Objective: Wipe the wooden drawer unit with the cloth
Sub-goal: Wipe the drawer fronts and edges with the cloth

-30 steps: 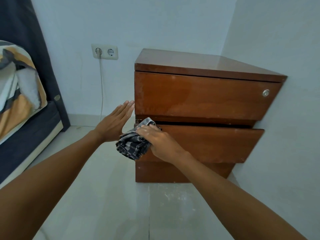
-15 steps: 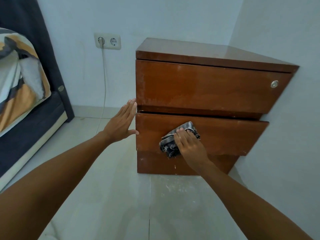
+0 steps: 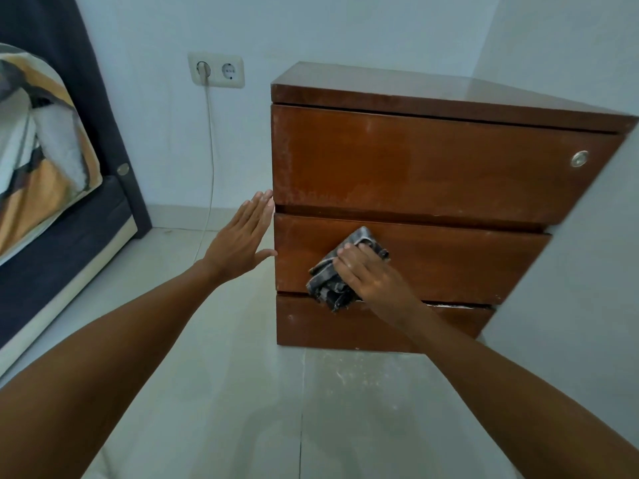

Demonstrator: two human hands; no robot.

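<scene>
1. My right hand (image 3: pixel 371 274) presses the bunched cloth (image 3: pixel 332 281) flat-fingered against the wooden drawer unit (image 3: pixel 432 167), on its middle drawer front.
2. My left hand (image 3: pixel 242 242), fingers straight, braces the unit's left edge.
3. Risk: pushing hard could slide that drawer inward, or the cloth slips out.

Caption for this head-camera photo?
Right hand presses a checked cloth on the wooden drawer unit; left hand steadies its side.
</scene>
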